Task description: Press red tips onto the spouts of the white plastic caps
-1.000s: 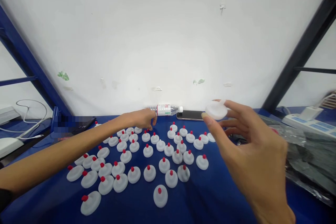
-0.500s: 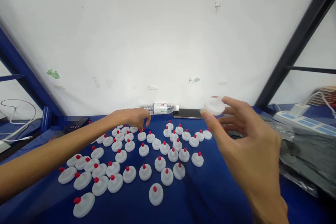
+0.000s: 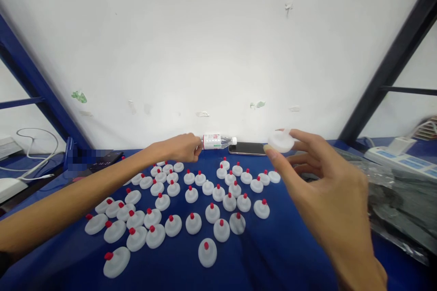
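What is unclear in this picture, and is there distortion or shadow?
Head view: the white disc in the right hand looks washed out; a dark streak, perhaps shadow, crosses the blue table; the side posts lean outward, probably lens distortion; a left patch is pixelated.

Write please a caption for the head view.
Right hand holding a white disc, left hand near a bottle, mostly red-tipped white pieces on a blue table.

Blue tabletop point(image 3: 273, 254) with red-tipped white discs point(image 3: 207, 253), bottle point(image 3: 213, 141), phone point(image 3: 248, 148).
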The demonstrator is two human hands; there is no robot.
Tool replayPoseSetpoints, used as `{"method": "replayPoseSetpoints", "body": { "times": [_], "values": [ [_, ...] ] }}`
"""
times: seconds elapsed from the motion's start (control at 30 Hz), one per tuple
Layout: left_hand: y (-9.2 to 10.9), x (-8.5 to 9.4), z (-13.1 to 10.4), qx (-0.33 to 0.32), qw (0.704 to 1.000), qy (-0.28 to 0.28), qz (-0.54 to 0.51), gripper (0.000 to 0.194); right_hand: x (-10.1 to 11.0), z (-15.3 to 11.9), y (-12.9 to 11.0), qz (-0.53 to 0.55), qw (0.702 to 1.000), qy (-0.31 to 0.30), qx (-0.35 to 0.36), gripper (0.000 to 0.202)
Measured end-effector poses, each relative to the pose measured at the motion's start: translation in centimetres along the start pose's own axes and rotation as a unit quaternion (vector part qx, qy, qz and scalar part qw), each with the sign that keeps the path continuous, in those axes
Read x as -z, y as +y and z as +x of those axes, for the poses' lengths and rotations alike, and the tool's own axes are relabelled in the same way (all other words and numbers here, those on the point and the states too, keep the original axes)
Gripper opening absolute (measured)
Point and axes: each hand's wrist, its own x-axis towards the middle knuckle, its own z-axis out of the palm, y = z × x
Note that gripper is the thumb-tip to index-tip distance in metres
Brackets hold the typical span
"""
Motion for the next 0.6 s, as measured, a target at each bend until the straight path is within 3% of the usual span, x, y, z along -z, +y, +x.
{"method": "replayPoseSetpoints", "body": {
  "times": [0.17, 0.23, 0.4, 0.6],
  "values": [
    [2.7, 4.4, -1.9, -0.017, 0.994, 0.104, -0.038, 0.008, -0.5, 0.1, 0.6, -0.004, 0.993, -0.113, 0.043, 0.026],
    [4.6, 5.5, -3.0, -0.065, 0.984, 0.136, -0.100, 0.008, -0.7, 0.0, 0.6, -0.010, 0.986, -0.159, 0.051, 0.024],
    [8.9, 6.4, -5.4, -0.174, 0.953, 0.145, -0.199, 0.008, -1.0, -0.4, 0.4, -0.006, 0.976, -0.198, 0.090, 0.024],
    [10.3, 6.6, -6.4, -0.214, 0.947, 0.158, -0.179, 0.011, -1.4, -0.8, 0.3, 0.007, 0.972, -0.184, 0.146, 0.023]
  ]
}}
